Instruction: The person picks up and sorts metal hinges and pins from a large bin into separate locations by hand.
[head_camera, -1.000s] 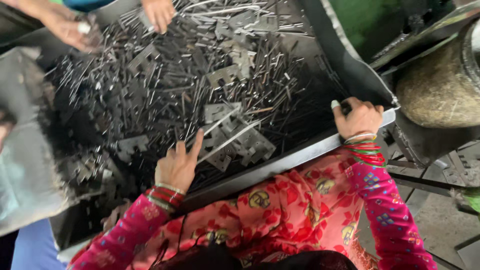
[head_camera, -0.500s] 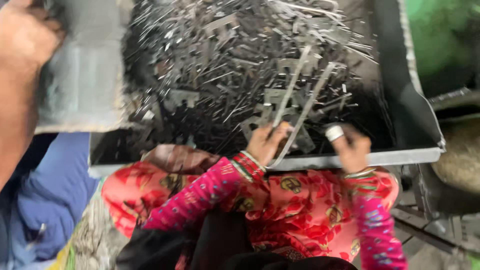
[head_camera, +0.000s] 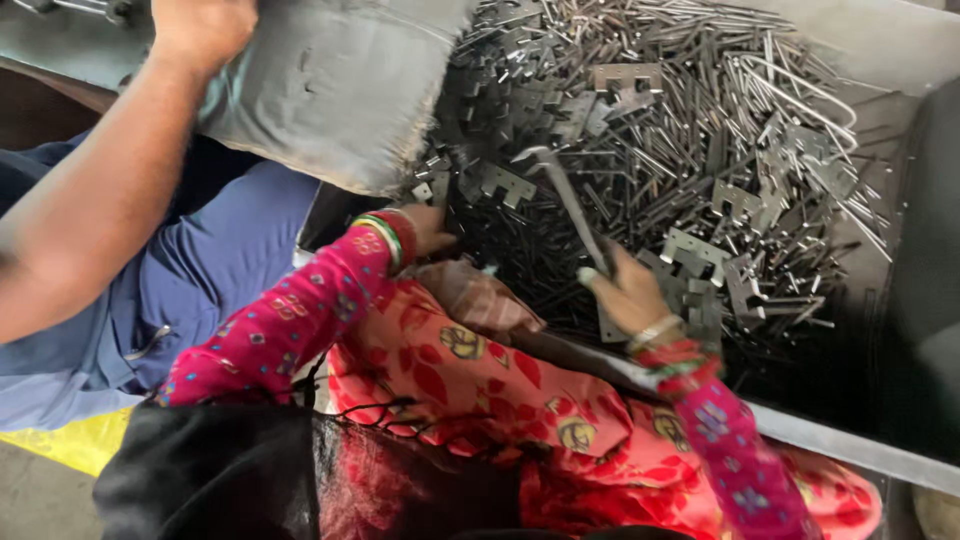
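The right hand (head_camera: 628, 292) has its grip clenched on a long bent rod (head_camera: 568, 205) lifted from the tray (head_camera: 905, 120); the left hand (head_camera: 428, 228) (grip hidden, cannot tell) rests at the heap of metal pieces (head_camera: 640, 130), still largely unsorted

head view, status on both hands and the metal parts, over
Right hand gripping long bent grey metal rod. Left hand down in heap of thin steel pins and notched plates. Co-worker's arm and tilted grey metal tray crowding left side.

A grey metal sheet (head_camera: 330, 90) tilts at upper left, gripped by a co-worker's hand (head_camera: 200, 28); blue trousers (head_camera: 215, 270) below it; yellow sacking (head_camera: 70, 440) at lower left.
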